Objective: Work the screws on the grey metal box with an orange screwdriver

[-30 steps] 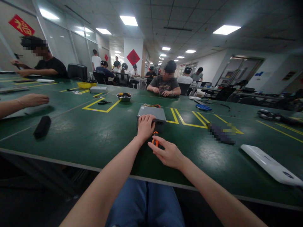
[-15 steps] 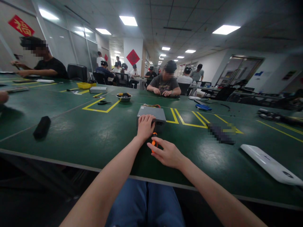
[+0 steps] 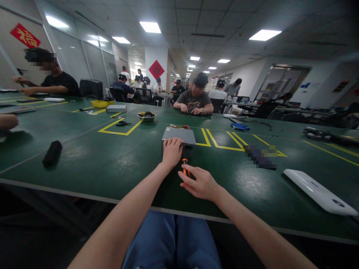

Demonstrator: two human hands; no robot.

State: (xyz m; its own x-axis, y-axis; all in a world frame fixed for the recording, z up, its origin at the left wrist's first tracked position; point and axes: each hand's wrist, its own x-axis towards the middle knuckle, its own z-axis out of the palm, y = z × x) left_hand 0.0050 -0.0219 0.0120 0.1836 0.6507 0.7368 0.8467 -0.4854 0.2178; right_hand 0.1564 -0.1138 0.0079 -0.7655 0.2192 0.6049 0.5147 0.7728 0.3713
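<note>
In head view, with left hand [image 3: 171, 152] over the near-left edge of the grey metal box [image 3: 182, 133] on the green table [image 3: 103, 160], grip unclear, and orange tool [image 3: 184, 171] pinched just nearer in right hand [image 3: 201, 182], possibly liable to slip through loose hold or box shift.

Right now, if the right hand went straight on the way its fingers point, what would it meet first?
Beyond the orange handle it holds, the right hand would probably meet the left wrist first, though depth is unclear.
</note>
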